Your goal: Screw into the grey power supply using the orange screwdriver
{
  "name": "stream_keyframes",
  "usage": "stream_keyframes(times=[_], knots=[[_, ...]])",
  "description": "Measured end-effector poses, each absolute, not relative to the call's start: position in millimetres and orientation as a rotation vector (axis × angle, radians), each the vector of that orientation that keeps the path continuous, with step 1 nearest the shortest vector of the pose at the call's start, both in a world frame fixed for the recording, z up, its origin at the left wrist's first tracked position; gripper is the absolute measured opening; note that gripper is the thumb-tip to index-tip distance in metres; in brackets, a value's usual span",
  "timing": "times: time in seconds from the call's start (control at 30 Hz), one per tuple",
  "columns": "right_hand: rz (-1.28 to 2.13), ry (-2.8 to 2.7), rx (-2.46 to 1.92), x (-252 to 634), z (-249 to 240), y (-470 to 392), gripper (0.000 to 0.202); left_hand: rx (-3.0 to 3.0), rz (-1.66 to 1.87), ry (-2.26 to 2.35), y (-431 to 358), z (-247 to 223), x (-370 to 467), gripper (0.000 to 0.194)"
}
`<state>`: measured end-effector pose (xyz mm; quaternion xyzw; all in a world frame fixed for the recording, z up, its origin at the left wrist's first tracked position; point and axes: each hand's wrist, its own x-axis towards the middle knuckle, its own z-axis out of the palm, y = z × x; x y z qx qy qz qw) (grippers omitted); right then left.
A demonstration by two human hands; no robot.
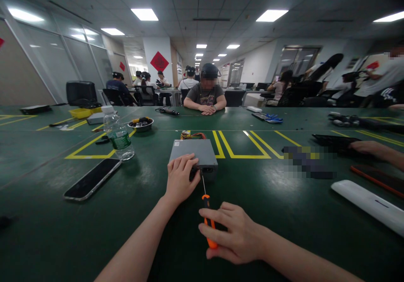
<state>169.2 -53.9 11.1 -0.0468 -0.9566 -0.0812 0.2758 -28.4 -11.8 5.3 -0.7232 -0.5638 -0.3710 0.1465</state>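
A grey metal computer power supply [206, 149] lies on the green table in front of me, its bundle of coloured cables [193, 135] at the far side. My left hand [182, 176] is on its near left corner, fingers over the top and thumb at the near face. In my right hand [232, 231] is an orange and black screwdriver [206, 204], gripped by the handle between fingers and thumb. Its thin shaft points away from me, and the tip meets the power supply's near face beside my left thumb. Any screw there is too small to make out.
Left of the power supply stand a clear water bottle [121, 141], a phone [93, 179] and a bowl of small parts [141, 124]. At right lie a white elongated case [369, 204] and another person's hand [375, 149]. A person [205, 92] sits across the table.
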Motion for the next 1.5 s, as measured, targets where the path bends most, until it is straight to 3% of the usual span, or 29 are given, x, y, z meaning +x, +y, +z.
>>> stream_keyframes(times=[0.83, 1.2, 1.37, 1.5], knots=[[-0.098, -2.347, -0.124, 170.4, 1.9, -49.5, 0.041, -2.072, -1.089, -1.602, -11.9, 4.9, -28.6, 0.024], [-0.257, -2.379, -0.071, 167.3, 11.1, -54.3, 0.024, -2.064, -1.089, -1.594, -11.7, 5.5, -28.1, 0.025], [-0.115, -2.361, -0.093, 168.9, 7.5, -51.1, 0.037, -2.074, -1.091, -1.597, -11.8, 5.5, -27.7, 0.025], [-0.184, -2.455, -0.092, 170.7, 13.6, -52.9, 0.035, -2.079, -1.084, -1.609, -11.5, 4.9, -28.1, 0.025]])
